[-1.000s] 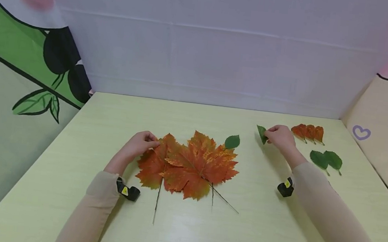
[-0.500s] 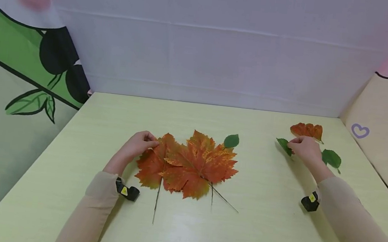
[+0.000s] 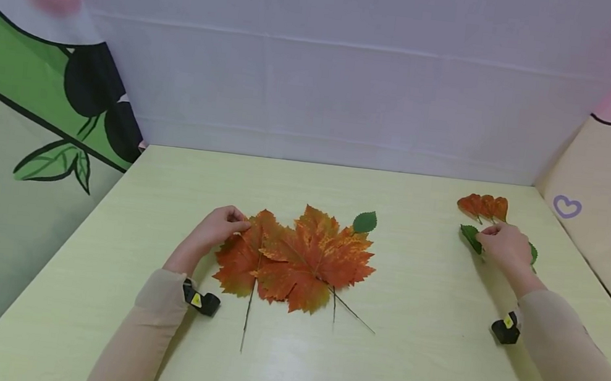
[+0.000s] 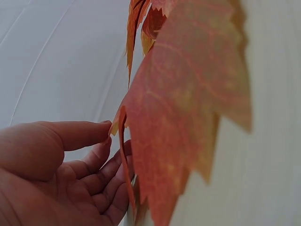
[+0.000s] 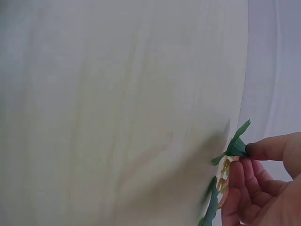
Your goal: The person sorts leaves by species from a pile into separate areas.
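Between thumb and fingers, my right hand (image 3: 508,246) pinches a green leaf (image 3: 471,238) just over the table's right side. The right wrist view shows this leaf (image 5: 237,143) at the thumb tip. Behind the hand, another green leaf (image 3: 533,254) is mostly covered. My left hand (image 3: 218,226) pinches the upper left edge of an orange maple leaf (image 3: 239,264). In the left wrist view, the thumb and a finger meet at the tip of that leaf (image 4: 174,122). A larger orange maple leaf (image 3: 311,262) overlaps it on the right.
Several small orange leaves (image 3: 484,206) lie in a row at the far right. One green leaf (image 3: 365,221) touches the top right of the maple leaves. Thin stems (image 3: 245,327) stick out toward the front. A cloth backdrop (image 3: 314,104) stands behind the table (image 3: 376,372).
My right hand has carried the green leaf to the right and nearer, over toward the green leaves there. The left hand has stayed at the maple leaf's edge.
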Motion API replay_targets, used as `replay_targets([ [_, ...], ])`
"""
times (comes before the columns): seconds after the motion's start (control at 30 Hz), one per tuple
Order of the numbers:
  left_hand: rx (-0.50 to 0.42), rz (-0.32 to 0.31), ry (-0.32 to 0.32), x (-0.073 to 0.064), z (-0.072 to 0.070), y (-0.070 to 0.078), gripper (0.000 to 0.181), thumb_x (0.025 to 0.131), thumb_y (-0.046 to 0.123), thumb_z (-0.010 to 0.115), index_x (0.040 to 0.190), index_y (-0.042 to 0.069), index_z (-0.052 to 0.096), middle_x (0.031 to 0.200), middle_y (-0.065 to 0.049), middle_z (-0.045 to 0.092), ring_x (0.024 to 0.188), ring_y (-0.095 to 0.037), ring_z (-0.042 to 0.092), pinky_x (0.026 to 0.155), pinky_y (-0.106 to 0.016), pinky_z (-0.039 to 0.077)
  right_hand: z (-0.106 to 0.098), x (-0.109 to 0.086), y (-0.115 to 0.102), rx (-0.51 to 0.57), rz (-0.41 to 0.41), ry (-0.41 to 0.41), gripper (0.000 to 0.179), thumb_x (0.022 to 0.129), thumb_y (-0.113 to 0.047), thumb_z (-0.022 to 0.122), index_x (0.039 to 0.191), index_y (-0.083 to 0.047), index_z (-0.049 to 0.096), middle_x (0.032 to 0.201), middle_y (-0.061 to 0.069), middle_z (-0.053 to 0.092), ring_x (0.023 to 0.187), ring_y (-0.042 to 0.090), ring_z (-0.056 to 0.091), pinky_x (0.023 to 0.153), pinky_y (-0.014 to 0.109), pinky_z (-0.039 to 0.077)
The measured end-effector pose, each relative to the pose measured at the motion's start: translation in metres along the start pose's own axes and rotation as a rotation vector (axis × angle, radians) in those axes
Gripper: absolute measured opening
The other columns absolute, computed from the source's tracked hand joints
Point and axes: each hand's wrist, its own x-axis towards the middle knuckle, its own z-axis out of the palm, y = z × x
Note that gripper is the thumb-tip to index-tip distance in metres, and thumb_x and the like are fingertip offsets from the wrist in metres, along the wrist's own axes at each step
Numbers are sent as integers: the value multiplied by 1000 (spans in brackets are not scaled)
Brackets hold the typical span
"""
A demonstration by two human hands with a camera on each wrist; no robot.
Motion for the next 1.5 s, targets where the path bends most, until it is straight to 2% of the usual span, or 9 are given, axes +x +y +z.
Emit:
replay_targets([
  [0.3,-4,7,-7,1,0,-1,25,91,21,53,102,-1,50,93,-11,51,73,-20,43,63,-29,38,-3,1,9,4,25,7,36,88,-30,52,102,2,58,101,24,60,83,38,56,55,35,40],
  [0.57,-5,-11,-10,2,0,0,26,91,22,54,103,0,49,93,-10,51,74,-20,43,63,-28,38,-7,-1,1,11,34,53,37,87,-34,52,98,1,58,94,20,59,75,31,54,50,31,38],
  [0.73,1,-16,-9,2,0,1,26,91,22,54,103,-1,49,93,-11,51,75,-21,43,63,-28,38,-4,0,-9,17,31,52,37,87,-34,50,100,-1,58,99,20,59,79,32,55,52,32,39],
  [0.87,9,-21,-6,1,0,2,26,92,22,53,104,-1,49,93,-10,49,75,-21,42,63,-28,38,1,1,-18,32,-18,68,35,87,-32,51,100,-1,58,100,21,59,85,35,55,54,33,40],
  [1.1,12,-19,-2,2,-1,0,27,91,22,54,104,-1,50,93,-10,49,75,-21,42,63,-28,37,14,5,-37,26,-59,67,32,87,-31,53,99,-2,59,97,18,61,81,31,56,53,31,39],
  [1.5,-10,2,3,4,1,-5,24,91,21,54,101,0,50,88,-8,50,69,-19,41,60,-28,36,30,7,-84,29,-115,28,28,87,-29,54,97,-3,60,95,16,63,82,31,57,57,34,44],
])
